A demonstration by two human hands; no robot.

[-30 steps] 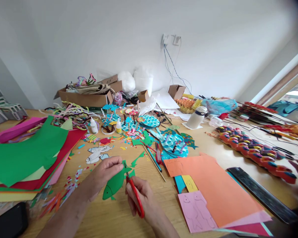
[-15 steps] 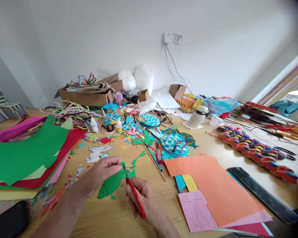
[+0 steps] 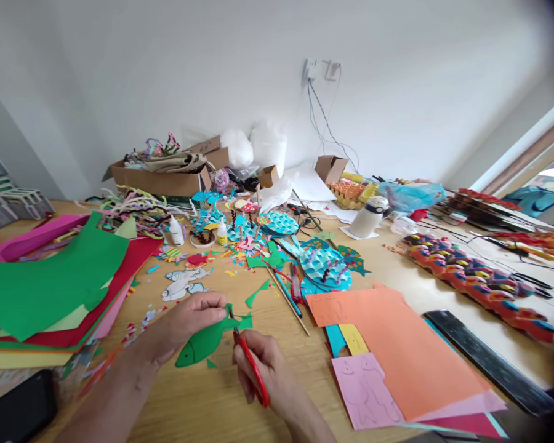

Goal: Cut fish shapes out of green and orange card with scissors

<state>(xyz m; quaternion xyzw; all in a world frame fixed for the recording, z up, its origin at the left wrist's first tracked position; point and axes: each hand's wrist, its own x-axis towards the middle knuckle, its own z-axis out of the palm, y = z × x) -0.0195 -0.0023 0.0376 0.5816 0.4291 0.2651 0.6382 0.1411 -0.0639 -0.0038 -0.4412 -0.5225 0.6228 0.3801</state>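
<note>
A green paper fish [image 3: 202,344] with a drawn eye and gill line hangs from the pinched fingers of my left hand [image 3: 206,312], its head pointing down-left. My right hand [image 3: 261,363] is closed round the handles of red scissors [image 3: 253,369]. Their blades are at the fish's tail, just right of my left fingertips. Small green scraps [image 3: 257,294] lie on the table beyond and below the fish. White paper fish [image 3: 182,286] with drawn outlines lie beyond my left hand.
Coloured paper sheets [image 3: 50,277] and a black phone [image 3: 21,406] are at left. Orange paper [image 3: 397,344], pink paper with drawings [image 3: 364,391] and a black ruler [image 3: 484,360] lie at right. Glue bottles [image 3: 175,231], a wooden stick [image 3: 288,301] and blue paper crafts [image 3: 325,267] are farther back.
The green fish has shifted slightly left and its tail is tilted differently at the scissors. The blades sit a little lower against the paper, and my hands have barely moved.
</note>
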